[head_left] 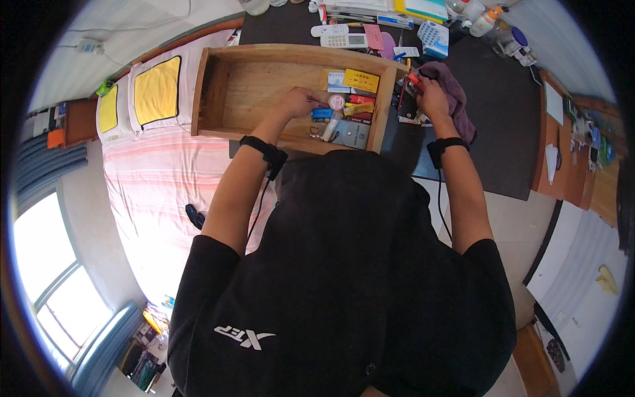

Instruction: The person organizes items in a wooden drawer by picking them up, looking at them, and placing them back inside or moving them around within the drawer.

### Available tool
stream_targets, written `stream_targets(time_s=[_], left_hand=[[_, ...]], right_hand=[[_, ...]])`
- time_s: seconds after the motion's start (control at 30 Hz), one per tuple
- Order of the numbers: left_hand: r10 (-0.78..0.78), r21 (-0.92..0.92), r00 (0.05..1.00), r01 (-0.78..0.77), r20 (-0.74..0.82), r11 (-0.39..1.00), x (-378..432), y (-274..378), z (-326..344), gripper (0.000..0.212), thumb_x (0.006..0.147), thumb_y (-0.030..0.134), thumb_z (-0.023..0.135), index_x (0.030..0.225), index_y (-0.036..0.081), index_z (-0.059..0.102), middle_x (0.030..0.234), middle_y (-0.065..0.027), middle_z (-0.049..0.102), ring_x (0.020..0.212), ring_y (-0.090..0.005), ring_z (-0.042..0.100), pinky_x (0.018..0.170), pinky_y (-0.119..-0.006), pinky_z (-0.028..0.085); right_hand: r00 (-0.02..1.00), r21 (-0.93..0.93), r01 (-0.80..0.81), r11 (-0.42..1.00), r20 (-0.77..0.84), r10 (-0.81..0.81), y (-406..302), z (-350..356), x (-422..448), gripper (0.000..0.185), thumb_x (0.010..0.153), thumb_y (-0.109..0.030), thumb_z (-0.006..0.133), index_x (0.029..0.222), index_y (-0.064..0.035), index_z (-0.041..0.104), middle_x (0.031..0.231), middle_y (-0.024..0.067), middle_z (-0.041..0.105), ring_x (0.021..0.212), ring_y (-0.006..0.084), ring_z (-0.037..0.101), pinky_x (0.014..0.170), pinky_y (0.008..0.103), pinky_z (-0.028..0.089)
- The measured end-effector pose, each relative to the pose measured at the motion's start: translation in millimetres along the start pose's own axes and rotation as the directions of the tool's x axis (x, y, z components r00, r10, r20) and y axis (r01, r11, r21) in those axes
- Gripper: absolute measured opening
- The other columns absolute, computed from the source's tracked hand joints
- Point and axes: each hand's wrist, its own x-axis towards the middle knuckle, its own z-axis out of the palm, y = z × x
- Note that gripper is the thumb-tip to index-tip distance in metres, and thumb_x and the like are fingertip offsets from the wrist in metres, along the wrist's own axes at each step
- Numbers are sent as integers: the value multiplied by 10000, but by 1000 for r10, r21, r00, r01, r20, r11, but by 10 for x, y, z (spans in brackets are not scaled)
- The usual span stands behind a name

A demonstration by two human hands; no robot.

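Note:
A wooden drawer (307, 49) rests on the dark desk before me. My left hand (300, 102) reaches into it, fingertips at the small items; whether it grips one is unclear. Near those fingers are a round white-and-pink container (336, 102), a blue item (321, 113), a clear tube (331, 126) and a grey flat box (351, 133). Yellow (361, 80) and white (336, 82) cards lie behind them. Right of the drawer, my right hand (434, 101) closes on a small orange-red object (415, 80), above a pile of small items (408, 106) and beside a purple cloth (449, 89).
Remote controls (343, 39), a blue-and-white box (433, 39), papers and several bottles (486, 21) line the back of the desk (501, 134). A bed with pink striped bedding (158, 164) adjoins on the left. Cables hang from both wrist bands (449, 144).

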Motion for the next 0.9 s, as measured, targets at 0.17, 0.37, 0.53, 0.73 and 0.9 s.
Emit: stream_targets(time_s=[0.17, 0.37, 0.53, 0.73, 0.9], left_hand=[[-123, 158, 992, 128, -40, 979, -215, 361, -37, 472, 900, 382, 633, 1214, 30, 621, 1091, -211, 675, 1036, -326, 641, 894, -399, 512], [98, 310, 977, -36, -190, 950, -50, 43, 101, 503, 910, 418, 603, 1237, 36, 592, 1228, -215, 613, 1121, -351, 598, 944, -441, 489], [89, 58, 942, -75, -324, 996, -466, 352, -104, 506, 941, 377, 619, 1329, 60, 553, 1207, -150, 640, 899, -272, 679, 815, -383, 547], [308, -189, 916, -360, -258, 913, -674, 751, -230, 450, 930, 356, 632, 1265, 57, 593, 1050, -120, 700, 891, -246, 687, 784, -354, 537], [409, -388, 859, -506, -307, 771, -734, 1186, -223, 431, 958, 266, 642, 1326, 60, 556, 1012, -82, 686, 829, -138, 646, 744, -282, 531]], right_hand=[[993, 32, -93, 995, 70, 90, -13, -88, -8, 407, 826, -127, 653, 1231, -113, 614, 1100, 196, 670, 1027, 397, 635, 873, 484, 519], [997, 266, -43, 963, -45, 57, 104, 145, -52, 298, 872, -149, 630, 1161, -80, 653, 927, 150, 707, 843, 299, 690, 735, 402, 543], [961, 839, -268, 473, 265, 76, 116, -75, -262, 293, 946, -170, 606, 1224, -81, 626, 927, 80, 703, 729, 173, 671, 617, 288, 513], [924, 930, -332, 160, 355, -146, -338, -862, -598, 170, 972, -186, 596, 1057, -45, 638, 867, 24, 669, 659, 89, 605, 575, 231, 476], [858, 926, -238, 294, 342, -383, -729, -1185, -644, 191, 980, -214, 589, 1035, -37, 636, 800, 15, 643, 627, 75, 588, 546, 221, 469]])
